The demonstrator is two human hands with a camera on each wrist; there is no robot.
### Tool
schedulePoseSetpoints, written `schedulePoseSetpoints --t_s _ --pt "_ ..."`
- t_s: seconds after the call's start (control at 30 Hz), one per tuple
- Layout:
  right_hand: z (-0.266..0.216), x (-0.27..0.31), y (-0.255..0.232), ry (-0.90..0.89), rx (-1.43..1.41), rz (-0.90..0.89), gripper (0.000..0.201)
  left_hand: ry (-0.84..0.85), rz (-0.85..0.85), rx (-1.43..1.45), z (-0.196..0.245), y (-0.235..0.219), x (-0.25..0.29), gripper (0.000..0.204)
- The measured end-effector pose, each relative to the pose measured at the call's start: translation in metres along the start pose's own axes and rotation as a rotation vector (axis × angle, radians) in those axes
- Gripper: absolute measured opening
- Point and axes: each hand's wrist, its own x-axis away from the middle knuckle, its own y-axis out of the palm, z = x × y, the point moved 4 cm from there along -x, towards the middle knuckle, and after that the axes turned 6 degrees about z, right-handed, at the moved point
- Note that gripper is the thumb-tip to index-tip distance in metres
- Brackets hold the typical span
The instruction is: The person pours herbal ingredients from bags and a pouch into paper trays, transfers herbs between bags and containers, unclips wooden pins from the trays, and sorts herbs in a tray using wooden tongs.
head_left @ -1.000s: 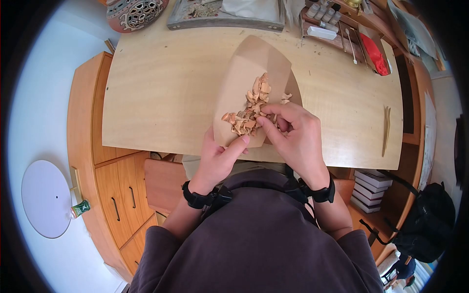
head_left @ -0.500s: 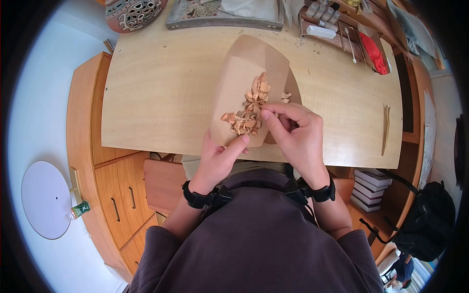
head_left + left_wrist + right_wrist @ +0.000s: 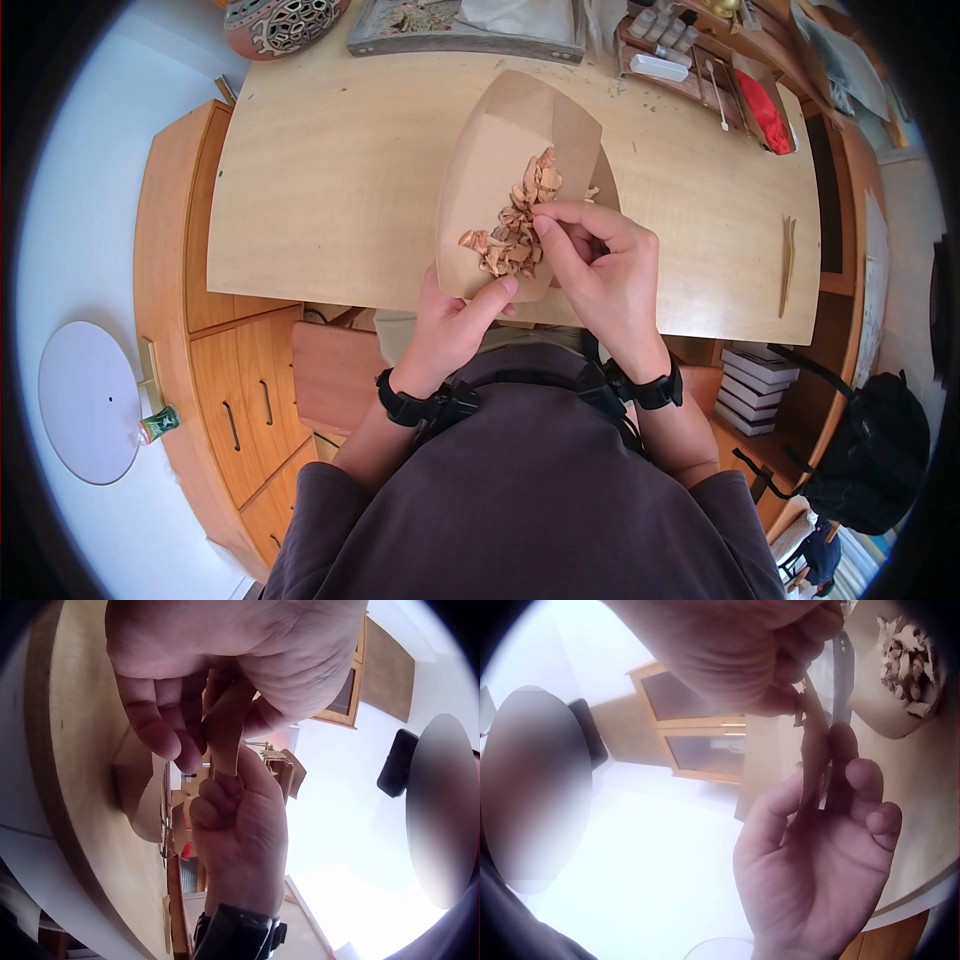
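A sheet of brown paper [image 3: 487, 140], slightly curved, is raised over the table in my left hand [image 3: 453, 325], thumb on top and fingers beneath. Dried, curled tan-brown pieces [image 3: 510, 240] lie heaped along its middle and lower part. At the heap's right side, my right hand [image 3: 610, 255] pinches a small dried piece between thumb and forefinger, mostly hidden by the fingertips; its other fingers are curled in. Under the held sheet, a second brown paper [image 3: 874, 697] on the table bears another pile of dried pieces [image 3: 909, 671], largely covered in the head view.
A grey-edged tray [image 3: 460, 43] stands at the table's far edge beside a pierced pot [image 3: 285, 25]. Small bottles [image 3: 660, 28] and a red packet [image 3: 765, 110] sit at the back right. Thin wooden tongs [image 3: 788, 265] lie near the right edge.
My right thumb and forefinger, parted over the heap earlier, have come together at its right side. The left hand keeps its hold on the paper, which has hardly moved.
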Motion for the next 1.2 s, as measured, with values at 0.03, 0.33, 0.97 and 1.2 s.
schedulePoseSetpoints --t_s 0.03,0.33,0.97,1.2 --pt "-0.001 0.001 0.000 0.001 0.017 -0.007 0.011 0.003 -0.002 0.002 0.001 0.000 0.001 0.033" --pt "-0.008 0.016 -0.003 -0.007 0.072 0.015 0.016 -0.005 0.005 0.036 0.003 -0.002 0.014 0.031" --pt "0.007 0.032 -0.011 -0.152 0.031 -0.005 0.012 0.000 0.020 0.011 0.006 0.004 0.033 0.029" --pt "0.016 0.027 -0.028 -0.039 -0.206 0.065 0.008 0.029 0.061 -0.043 0.008 -0.002 0.040 0.032"
